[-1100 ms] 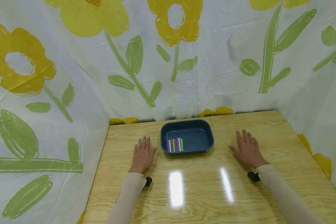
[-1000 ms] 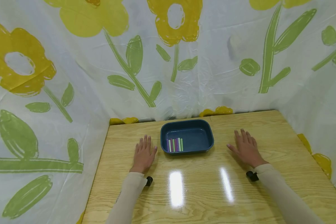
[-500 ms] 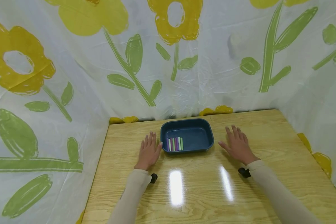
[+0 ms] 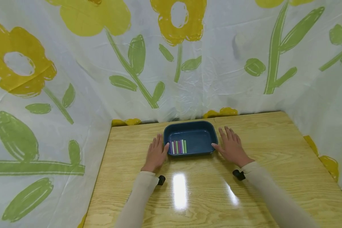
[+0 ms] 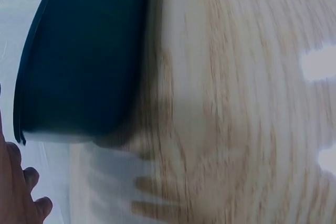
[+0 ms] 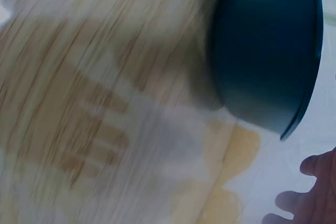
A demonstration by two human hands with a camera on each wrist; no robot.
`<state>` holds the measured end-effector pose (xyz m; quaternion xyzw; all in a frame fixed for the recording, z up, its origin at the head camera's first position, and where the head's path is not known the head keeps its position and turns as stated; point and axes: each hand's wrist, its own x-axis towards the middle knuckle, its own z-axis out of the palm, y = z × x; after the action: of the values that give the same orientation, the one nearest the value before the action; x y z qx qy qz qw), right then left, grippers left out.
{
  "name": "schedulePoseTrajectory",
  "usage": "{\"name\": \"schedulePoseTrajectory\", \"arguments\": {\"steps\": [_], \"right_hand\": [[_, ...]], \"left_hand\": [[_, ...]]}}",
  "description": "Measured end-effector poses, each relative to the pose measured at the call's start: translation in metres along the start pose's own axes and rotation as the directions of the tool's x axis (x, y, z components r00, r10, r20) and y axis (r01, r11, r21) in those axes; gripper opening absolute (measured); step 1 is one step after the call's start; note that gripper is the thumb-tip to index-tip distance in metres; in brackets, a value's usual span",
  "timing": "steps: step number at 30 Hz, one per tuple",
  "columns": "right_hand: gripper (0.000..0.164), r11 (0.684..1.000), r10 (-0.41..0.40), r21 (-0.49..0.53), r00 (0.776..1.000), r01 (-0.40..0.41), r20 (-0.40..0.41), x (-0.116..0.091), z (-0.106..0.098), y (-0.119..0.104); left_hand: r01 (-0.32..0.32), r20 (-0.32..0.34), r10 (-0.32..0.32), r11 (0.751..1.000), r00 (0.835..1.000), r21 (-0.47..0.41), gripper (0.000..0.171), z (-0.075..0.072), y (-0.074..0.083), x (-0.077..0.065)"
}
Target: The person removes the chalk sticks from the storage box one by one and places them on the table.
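A dark blue rectangular tray (image 4: 200, 142) with rounded corners stands near the back of the wooden table. Several short chalk-like sticks (image 4: 178, 147) in purple, white and green lie side by side in its front left corner. My left hand (image 4: 155, 155) is beside the tray's left end, fingers extended, thumb tip overlapping the rim. At the opposite end my right hand (image 4: 231, 148) mirrors it, its thumb over the right rim. In the left wrist view the fingertips (image 5: 30, 178) show just off the tray wall; the right wrist view has the other fingertips (image 6: 310, 165) close to the rim.
The wood-grain table (image 4: 193, 196) has bright light reflections in front of the tray. White cloth (image 4: 216, 79) printed with yellow flowers hangs behind and along both sides. A small black device (image 4: 239, 174) sits at the right wrist, another (image 4: 161, 180) at the left.
Both hands have moved inward from either side, the left to the right and the right to the left, until their thumbs overlap the tray's ends. The tray and sticks have stayed put.
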<state>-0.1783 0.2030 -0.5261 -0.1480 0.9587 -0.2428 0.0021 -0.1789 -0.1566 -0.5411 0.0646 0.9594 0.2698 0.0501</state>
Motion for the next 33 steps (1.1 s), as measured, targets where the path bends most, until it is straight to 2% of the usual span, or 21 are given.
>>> {"name": "schedulePoseTrajectory", "arguments": {"steps": [7, 13, 19, 25, 30, 33], "right_hand": [[0.082, 0.999, -0.029, -0.02, 0.999, 0.028, -0.019, 0.004, 0.007, -0.018], [0.083, 0.996, -0.085, -0.015, 0.994, 0.084, -0.071, 0.008, 0.017, -0.031], [0.081, 0.994, -0.105, -0.026, 0.992, 0.103, -0.073, 0.015, 0.026, -0.042], [0.072, 0.991, -0.13, -0.034, 0.989, 0.127, -0.077, 0.021, 0.035, -0.053], [0.065, 0.987, -0.157, -0.002, 0.983, 0.158, -0.099, 0.027, 0.043, -0.06], [0.063, 0.985, -0.164, 0.041, 0.983, 0.168, -0.086, 0.031, 0.046, -0.066]], "left_hand": [[-0.005, -0.008, 0.005, 1.0, 1.0, -0.029, 0.073, 0.004, 0.006, 0.003], [0.008, -0.07, -0.021, 0.984, 0.997, -0.18, 0.066, 0.007, 0.015, 0.005], [0.023, -0.161, -0.082, 0.94, 0.984, -0.341, 0.057, 0.007, 0.025, 0.007], [0.045, -0.216, -0.161, 0.888, 0.963, -0.458, 0.049, 0.006, 0.028, 0.013], [0.06, -0.232, -0.213, 0.845, 0.949, -0.532, 0.047, 0.004, 0.026, 0.016], [0.091, -0.208, -0.262, 0.8, 0.942, -0.593, 0.047, 0.002, 0.026, 0.016]]}}
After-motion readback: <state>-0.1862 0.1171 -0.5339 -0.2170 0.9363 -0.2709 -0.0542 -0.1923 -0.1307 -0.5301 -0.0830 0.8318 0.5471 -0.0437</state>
